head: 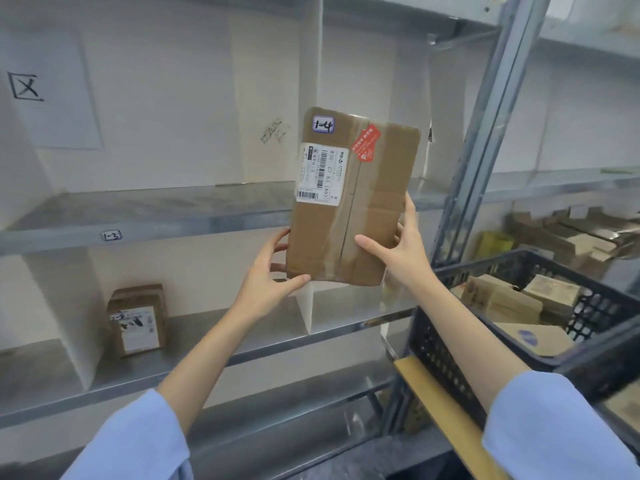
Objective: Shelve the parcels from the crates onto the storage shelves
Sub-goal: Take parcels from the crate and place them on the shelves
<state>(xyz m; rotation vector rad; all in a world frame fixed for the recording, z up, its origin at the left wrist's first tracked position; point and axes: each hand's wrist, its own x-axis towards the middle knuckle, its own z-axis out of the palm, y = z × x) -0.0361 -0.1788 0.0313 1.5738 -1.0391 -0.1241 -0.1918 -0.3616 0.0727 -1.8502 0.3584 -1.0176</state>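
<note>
A brown cardboard parcel [374,202] marked "1-4", with a white shipping label and a red sticker, is held upright in front of the metal shelves. My left hand [270,278] grips its lower left corner, thumb on the front. My right hand [398,251] grips its lower right edge, thumb across the front, fingers behind. Behind the parcel runs a grey metal shelf [145,216] tagged "1-3". A black plastic crate [588,355] at the right holds several more cardboard parcels [502,299].
A small brown parcel [138,320] stands on the lower shelf [242,344] at the left. White dividers [304,303] split the shelves into bays. A grey steel upright [485,133] separates this rack from the right one, where flattened cardboard [568,233] lies.
</note>
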